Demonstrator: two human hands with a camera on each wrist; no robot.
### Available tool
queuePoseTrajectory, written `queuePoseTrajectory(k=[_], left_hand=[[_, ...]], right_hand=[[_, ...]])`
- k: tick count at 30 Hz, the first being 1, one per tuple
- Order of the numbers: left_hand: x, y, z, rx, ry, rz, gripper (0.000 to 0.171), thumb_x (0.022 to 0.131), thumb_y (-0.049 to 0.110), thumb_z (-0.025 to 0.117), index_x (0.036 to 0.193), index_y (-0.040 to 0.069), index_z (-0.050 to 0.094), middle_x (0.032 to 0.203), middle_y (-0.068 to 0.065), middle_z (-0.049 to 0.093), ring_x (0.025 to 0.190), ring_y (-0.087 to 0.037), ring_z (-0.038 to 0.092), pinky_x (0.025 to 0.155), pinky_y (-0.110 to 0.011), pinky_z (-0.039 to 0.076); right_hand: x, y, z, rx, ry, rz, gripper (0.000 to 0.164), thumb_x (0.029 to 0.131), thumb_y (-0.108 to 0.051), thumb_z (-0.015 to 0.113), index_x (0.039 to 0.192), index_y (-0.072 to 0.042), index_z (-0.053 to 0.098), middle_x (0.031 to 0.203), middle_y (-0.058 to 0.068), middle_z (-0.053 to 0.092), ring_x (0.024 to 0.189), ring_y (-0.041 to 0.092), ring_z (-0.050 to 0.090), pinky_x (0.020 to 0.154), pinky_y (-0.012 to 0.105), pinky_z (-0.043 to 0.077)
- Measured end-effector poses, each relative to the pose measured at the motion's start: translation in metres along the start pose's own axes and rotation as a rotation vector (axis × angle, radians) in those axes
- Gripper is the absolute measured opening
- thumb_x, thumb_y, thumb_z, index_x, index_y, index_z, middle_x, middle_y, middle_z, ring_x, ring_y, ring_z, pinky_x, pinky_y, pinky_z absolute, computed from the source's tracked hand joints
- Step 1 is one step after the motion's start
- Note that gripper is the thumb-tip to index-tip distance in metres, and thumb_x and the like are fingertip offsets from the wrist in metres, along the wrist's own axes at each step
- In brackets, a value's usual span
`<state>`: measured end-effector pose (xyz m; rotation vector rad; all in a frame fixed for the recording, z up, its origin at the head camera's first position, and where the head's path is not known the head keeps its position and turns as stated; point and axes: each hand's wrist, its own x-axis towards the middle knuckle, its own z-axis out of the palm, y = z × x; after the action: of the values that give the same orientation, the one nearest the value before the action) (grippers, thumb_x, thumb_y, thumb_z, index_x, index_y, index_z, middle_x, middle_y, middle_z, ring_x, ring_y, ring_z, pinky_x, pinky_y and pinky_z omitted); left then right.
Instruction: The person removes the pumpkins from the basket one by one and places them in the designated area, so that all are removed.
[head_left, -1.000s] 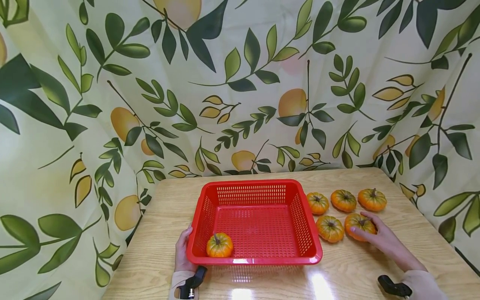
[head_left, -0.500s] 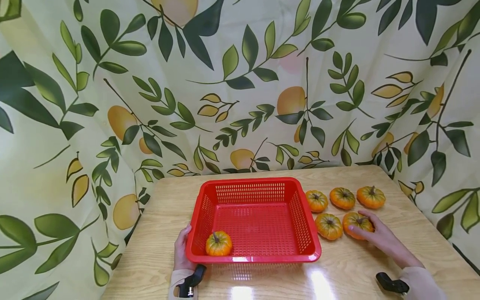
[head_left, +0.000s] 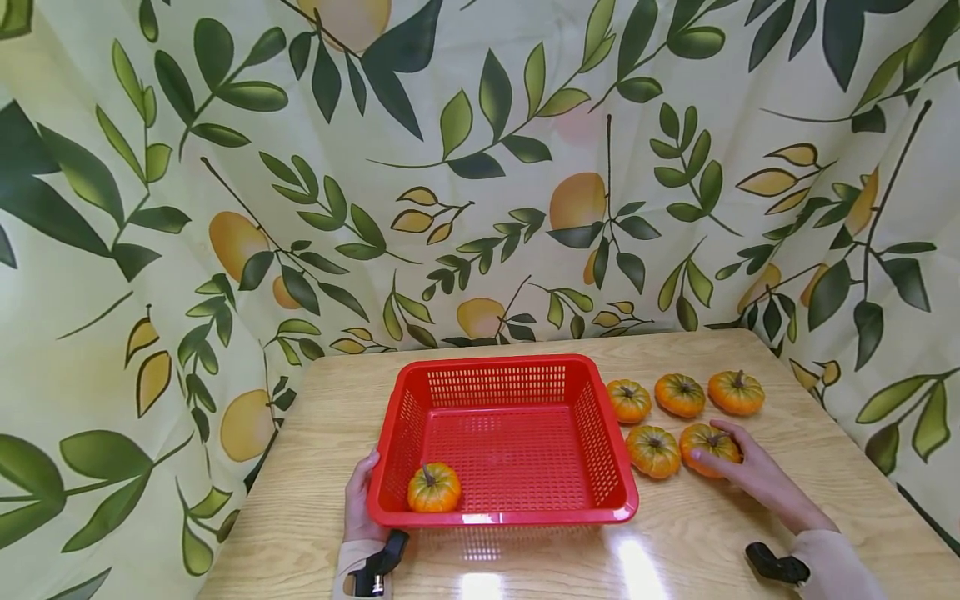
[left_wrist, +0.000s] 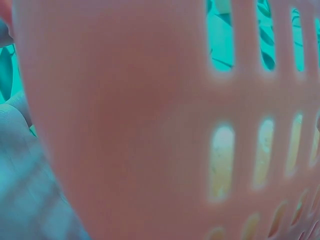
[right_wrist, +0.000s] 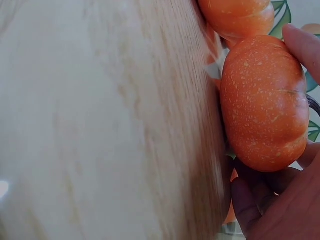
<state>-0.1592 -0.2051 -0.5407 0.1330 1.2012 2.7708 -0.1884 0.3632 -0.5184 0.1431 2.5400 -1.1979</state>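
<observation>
A red plastic basket (head_left: 502, 520) with slotted walls stands on the table, one small orange pumpkin (head_left: 434, 488) in its near left corner. My left hand (head_left: 362, 504) holds the basket by its left side, fingers up at the rim. In the left wrist view the blurred basket wall (left_wrist: 125, 120) covers most of the hand. To the right of the basket, my right hand (head_left: 750, 467) grips the nearest right pumpkin (head_left: 701, 442). The right wrist view has the thumb and fingers around this pumpkin (right_wrist: 265, 105), its side close against the tabletop.
Several more pumpkins sit by the basket: a front one (head_left: 654, 452) beside the gripped one, and a back row with a left (head_left: 628, 401), a middle (head_left: 680, 395) and a right one (head_left: 737, 392). A leaf-patterned cloth (head_left: 480, 242) hangs behind the wooden table (head_left: 330, 417).
The head view drifts slightly, moving the whole scene a little left. Both hands keep their places on the basket and the pumpkin.
</observation>
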Motion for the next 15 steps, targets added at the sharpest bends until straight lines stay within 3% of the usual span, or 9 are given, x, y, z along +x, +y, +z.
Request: queuePoseTrajectory(k=[6, 10, 15], left_hand=[[-0.0012, 0.0011, 0.0027, -0.007, 0.002, -0.01, 0.032, 0.108, 0.03, 0.032, 0.122, 0.03, 0.061, 0.121, 0.012, 0.068, 0.113, -0.006, 0.061, 0.104, -0.024, 0.049], [-0.0008, 0.0026, 0.0052, 0.005, 0.047, -0.036, 0.03, 0.107, 0.033, 0.035, 0.123, 0.032, 0.06, 0.122, 0.012, 0.068, 0.113, -0.007, 0.061, 0.104, -0.025, 0.049], [-0.0025, 0.0023, 0.0046, -0.004, 0.051, -0.041, 0.03, 0.107, 0.032, 0.036, 0.124, 0.032, 0.061, 0.122, 0.012, 0.068, 0.114, -0.007, 0.06, 0.105, -0.025, 0.048]], right_hand=[[0.0033, 0.0001, -0.0007, 0.005, -0.009, 0.027, 0.102, 0.098, -0.059, 0.054, 0.159, 0.0, -0.001, 0.158, 0.04, 0.008, 0.136, 0.056, 0.029, 0.095, 0.06, 0.051], [0.0043, -0.0007, -0.0004, 0.009, 0.013, 0.009, 0.103, 0.098, -0.059, 0.055, 0.159, 0.001, -0.001, 0.159, 0.041, 0.007, 0.139, 0.058, 0.022, 0.102, 0.071, 0.04], [0.0028, 0.0003, 0.0016, 0.031, 0.029, -0.003, 0.104, 0.098, -0.056, 0.057, 0.159, 0.002, -0.004, 0.159, 0.041, 0.003, 0.141, 0.06, 0.015, 0.107, 0.078, 0.026]])
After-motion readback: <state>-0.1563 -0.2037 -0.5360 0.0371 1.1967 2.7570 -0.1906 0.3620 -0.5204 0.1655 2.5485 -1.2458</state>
